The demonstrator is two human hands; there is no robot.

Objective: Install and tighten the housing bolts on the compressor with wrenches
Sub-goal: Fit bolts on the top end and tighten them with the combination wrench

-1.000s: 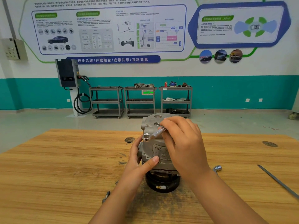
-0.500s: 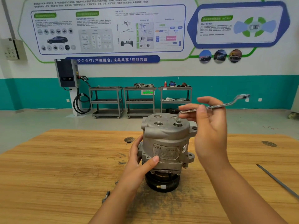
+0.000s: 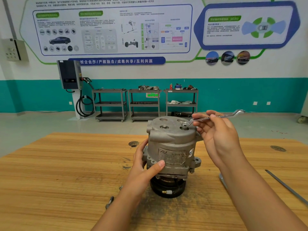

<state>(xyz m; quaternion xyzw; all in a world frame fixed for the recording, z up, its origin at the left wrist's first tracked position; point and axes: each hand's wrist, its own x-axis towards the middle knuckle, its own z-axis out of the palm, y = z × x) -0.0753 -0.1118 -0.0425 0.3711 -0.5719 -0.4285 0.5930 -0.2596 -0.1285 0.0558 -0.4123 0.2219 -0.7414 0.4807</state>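
My left hand (image 3: 146,165) grips the compressor (image 3: 171,147) upright on the counter (image 3: 66,172) while my right hand (image 3: 215,129) pinches the wrench (image 3: 215,116), its ring on the far right bolt (image 3: 184,125); a tilted ring could slip and round the head.

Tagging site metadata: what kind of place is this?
Likely an automotive training workshop: wall posters of car systems, an EV charger, parts carts, and a compressor on a wooden bench.

compressor (image 3: 171,147): 1; wrench (image 3: 215,116): 1; hands: 2; shelf carts (image 3: 110,104): 3; wall charger (image 3: 69,75): 1
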